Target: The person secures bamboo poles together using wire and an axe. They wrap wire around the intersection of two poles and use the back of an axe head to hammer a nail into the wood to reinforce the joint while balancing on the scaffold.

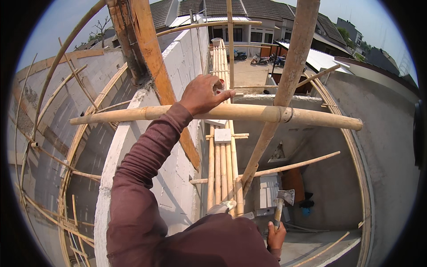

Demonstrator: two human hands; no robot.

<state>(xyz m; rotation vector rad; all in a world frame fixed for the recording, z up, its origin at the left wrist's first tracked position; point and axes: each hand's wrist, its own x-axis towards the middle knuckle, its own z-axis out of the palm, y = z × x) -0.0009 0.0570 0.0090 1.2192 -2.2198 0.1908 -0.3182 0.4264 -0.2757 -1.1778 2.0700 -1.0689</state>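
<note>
My right hand (275, 236) is closed round the lower handle of a hatchet (279, 208), its grey metal head up and its flared edge to the right. The lower part of its wooden handle looks grey. My left arm stretches forward over a thick horizontal bamboo pole (240, 112). Just above that pole is my left hand (205, 94), fingers curled and thumb pointing right along the pole. What the curled fingers hold, if anything, is hidden; a small red patch shows beside them. An upright bamboo pole (289, 66) crosses the horizontal one to the right.
Below runs a narrow walkway of bamboo poles (218, 164) with a pale block (223, 135) on it. A white block wall (178, 66) and a wooden post (153, 49) stand left. Curved bamboo scaffolding (356, 155) lines the right. Further down lie stacked blocks (268, 189).
</note>
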